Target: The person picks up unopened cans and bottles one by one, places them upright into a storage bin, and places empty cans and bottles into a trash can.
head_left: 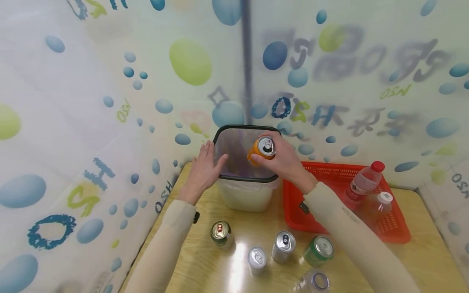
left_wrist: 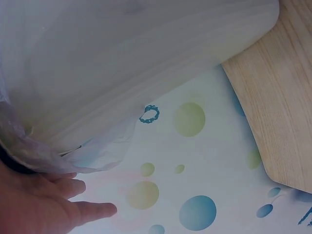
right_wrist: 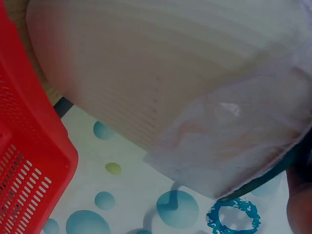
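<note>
My right hand (head_left: pixel 289 162) grips an orange drink can (head_left: pixel 255 151) over the mouth of a white trash bin (head_left: pixel 244 196). The can's silver top faces up and its tab shows. A thin plastic liner (right_wrist: pixel 234 126) hangs over the bin's black rim (head_left: pixel 249 179). My left hand (head_left: pixel 203 173) rests at the left side of the rim, fingers extended and thumb spread over the opening. In the left wrist view, the fingers of that hand (left_wrist: pixel 44 204) lie beside the liner. Only a piece of the right hand (right_wrist: pixel 301 209) shows in the right wrist view.
A red plastic basket (head_left: pixel 293 215) with two bottles, one red-capped (head_left: pixel 364 182) and one white-capped (head_left: pixel 381 205), stands right of the bin. Nearer on the wooden table (head_left: pixel 199 264) stand several cans, including a dark one (head_left: pixel 222 235), a green one (head_left: pixel 318 251), and a clear container (head_left: pixel 313 281).
</note>
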Tool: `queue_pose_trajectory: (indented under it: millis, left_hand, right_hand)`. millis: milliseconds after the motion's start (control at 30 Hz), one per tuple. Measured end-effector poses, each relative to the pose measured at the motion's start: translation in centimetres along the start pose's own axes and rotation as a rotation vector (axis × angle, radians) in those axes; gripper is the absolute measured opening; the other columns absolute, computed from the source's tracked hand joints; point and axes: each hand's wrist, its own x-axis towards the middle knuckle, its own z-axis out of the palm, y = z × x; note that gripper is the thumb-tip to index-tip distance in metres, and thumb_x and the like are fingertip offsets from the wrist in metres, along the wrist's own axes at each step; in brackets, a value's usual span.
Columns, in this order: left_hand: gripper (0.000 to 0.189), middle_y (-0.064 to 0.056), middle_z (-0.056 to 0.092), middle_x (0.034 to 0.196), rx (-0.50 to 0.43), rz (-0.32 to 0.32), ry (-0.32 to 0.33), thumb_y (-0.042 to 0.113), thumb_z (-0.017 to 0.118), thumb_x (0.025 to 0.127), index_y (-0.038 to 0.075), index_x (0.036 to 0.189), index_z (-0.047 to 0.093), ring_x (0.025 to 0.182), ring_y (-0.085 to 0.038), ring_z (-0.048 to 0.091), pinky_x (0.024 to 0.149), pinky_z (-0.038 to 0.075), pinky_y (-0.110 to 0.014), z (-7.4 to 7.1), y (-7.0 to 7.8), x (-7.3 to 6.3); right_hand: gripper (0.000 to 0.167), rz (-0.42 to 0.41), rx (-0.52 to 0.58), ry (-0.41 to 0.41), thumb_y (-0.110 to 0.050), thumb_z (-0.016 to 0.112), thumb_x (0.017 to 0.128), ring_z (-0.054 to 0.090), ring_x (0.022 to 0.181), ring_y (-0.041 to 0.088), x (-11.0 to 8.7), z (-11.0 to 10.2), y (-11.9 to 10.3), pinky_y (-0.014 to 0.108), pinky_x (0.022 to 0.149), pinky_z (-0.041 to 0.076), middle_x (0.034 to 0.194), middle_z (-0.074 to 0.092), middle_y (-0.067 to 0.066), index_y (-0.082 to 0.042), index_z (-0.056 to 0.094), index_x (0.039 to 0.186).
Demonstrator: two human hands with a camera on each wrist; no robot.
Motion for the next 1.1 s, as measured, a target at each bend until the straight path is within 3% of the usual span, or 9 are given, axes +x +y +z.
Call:
queue_pose_trajectory:
  millis: [333, 600, 733, 900, 1100]
  left_hand:
    - [0.089, -0.019, 0.009, 0.172, -0.002, -0.005, 0.003, 0.062, 0.034, 0.107, -0.001, 0.164, 0.011, 0.159, -0.037, 0.004, 0.121, 0.011, -0.068, 0.1, 0.2, 0.0]
    - [0.089, -0.02, 0.009, 0.172, -0.011, 0.001, 0.003, 0.062, 0.034, 0.107, -0.001, 0.164, 0.011, 0.158, -0.038, 0.005, 0.121, 0.011, -0.068, 0.0, 0.1, 0.1]
    - [0.09, -0.018, 0.007, 0.172, -0.021, 0.004, -0.007, 0.064, 0.032, 0.106, -0.001, 0.164, 0.01, 0.159, -0.037, 0.003, 0.122, 0.01, -0.067, 0.2, 0.4, 0.2]
    - [0.089, -0.017, 0.007, 0.173, -0.046, 0.0, -0.004, 0.063, 0.032, 0.106, 0.0, 0.165, 0.01, 0.159, -0.036, 0.003, 0.122, 0.01, -0.066, 0.1, 0.6, 0.4]
    - [0.088, -0.017, 0.006, 0.173, -0.065, 0.003, -0.004, 0.062, 0.032, 0.107, 0.0, 0.165, 0.01, 0.159, -0.037, 0.004, 0.123, 0.011, -0.065, 0.4, 0.4, 0.4]
  right_hand:
    - [0.073, 0.066, -0.094, -0.105, -0.04, 0.085, 0.086, 0.063, 0.104, 0.024, 0.8, 0.3, 0.4, 0.044, 0.089, 0.058, 0.124, 0.06, 0.008, -0.009, 0.048, 0.14]
    - [0.102, 0.077, -0.205, -0.277, -0.049, 0.084, 0.084, 0.047, 0.141, 0.034, 0.9, 0.1, 0.1, 0.054, 0.111, 0.044, 0.162, 0.041, 0.013, -0.01, 0.031, 0.161]
    - [0.091, 0.062, -0.231, -0.28, -0.05, 0.078, 0.089, 0.042, 0.145, 0.033, 0.1, -0.6, 0.1, 0.057, 0.114, 0.04, 0.163, 0.039, 0.011, -0.013, 0.035, 0.16]
    - [0.074, -0.017, -0.248, -0.255, -0.048, 0.07, 0.095, 0.039, 0.148, 0.031, -1.5, -1.7, -0.5, 0.056, 0.116, 0.037, 0.163, 0.04, 0.009, -0.013, 0.045, 0.155]
    - [0.063, -0.081, -0.222, -0.234, -0.038, 0.069, 0.098, 0.034, 0.151, 0.03, -4.3, -3.4, -1.7, 0.056, 0.118, 0.035, 0.164, 0.038, 0.007, -0.012, 0.051, 0.152]
